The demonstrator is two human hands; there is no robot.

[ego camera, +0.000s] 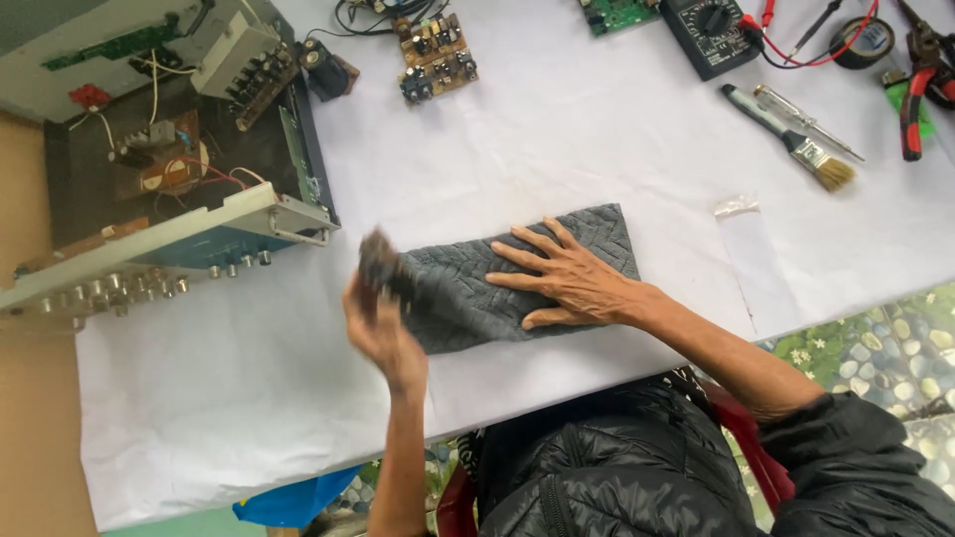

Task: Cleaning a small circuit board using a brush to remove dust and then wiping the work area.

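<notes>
A dark grey quilted cloth point(468, 283) lies on the white table cover point(557, 149). My right hand point(562, 276) presses flat on the cloth, fingers spread toward the left. My left hand point(383, 323) hovers at the cloth's left end, blurred, with its fingers closed around a small dark object point(376, 261); I cannot tell what that object is.
An opened electronic chassis point(169, 199) with boards and wires sits at the left. A brown circuit board point(436, 55), a multimeter point(708, 32) with red leads, a paintbrush point(796, 144), a screwdriver point(806, 121), tape roll point(861, 40) and red-handled pliers point(920, 75) lie along the far side.
</notes>
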